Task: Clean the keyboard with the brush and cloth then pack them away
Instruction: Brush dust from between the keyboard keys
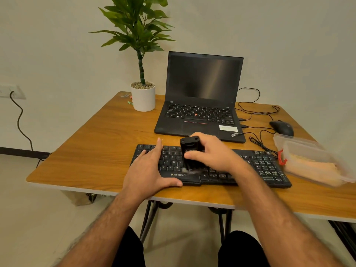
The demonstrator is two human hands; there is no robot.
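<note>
A black keyboard [265,166] lies along the near part of the wooden table [100,149]. My left hand [150,170] rests flat on the keyboard's left end, fingers straight, thumb along its front edge. My right hand [210,151] grips a black brush [189,149] upright over the middle keys, its pale bristles touching the keys near the front. An orange cloth [316,170] lies inside a clear plastic box [302,145] at the right end of the keyboard.
An open black laptop [200,97] stands behind the keyboard. A potted plant [143,95] is at the back left. A black mouse [282,127] and loose cables [258,112] lie at the back right. The table's front edge runs just below my wrists.
</note>
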